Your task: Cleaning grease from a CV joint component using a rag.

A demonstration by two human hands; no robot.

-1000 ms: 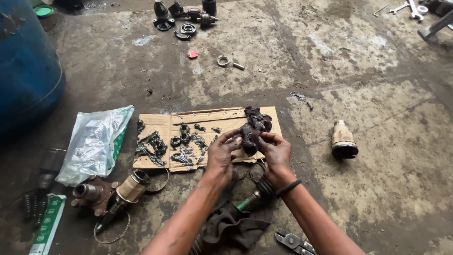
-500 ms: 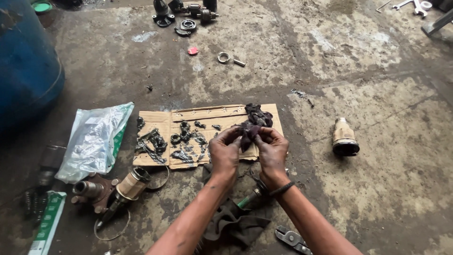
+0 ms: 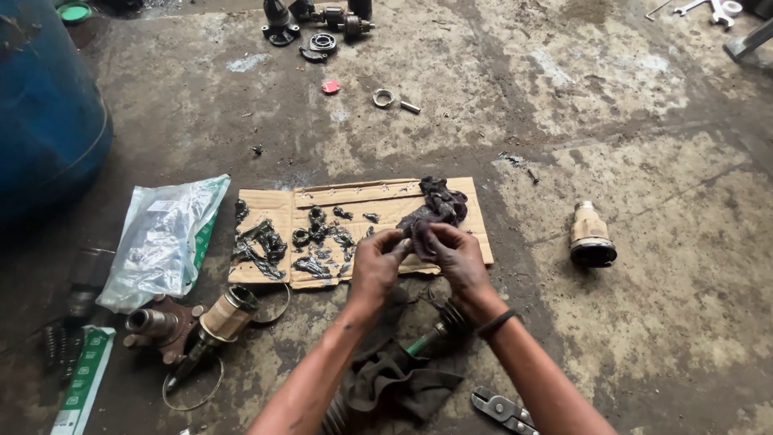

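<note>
left hand, right hand (greasy), dark rag

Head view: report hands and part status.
Left hand and right hand both grip a greasy rag. Held above cardboard sheet. Nothing blocking.

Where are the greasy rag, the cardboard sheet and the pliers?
greasy rag [image 3: 439, 205], head view, on its bunched upper folds.
cardboard sheet [image 3: 278, 205], head view, on a bare patch at its left end.
pliers [image 3: 501, 407], head view, on the jaw end.
</note>
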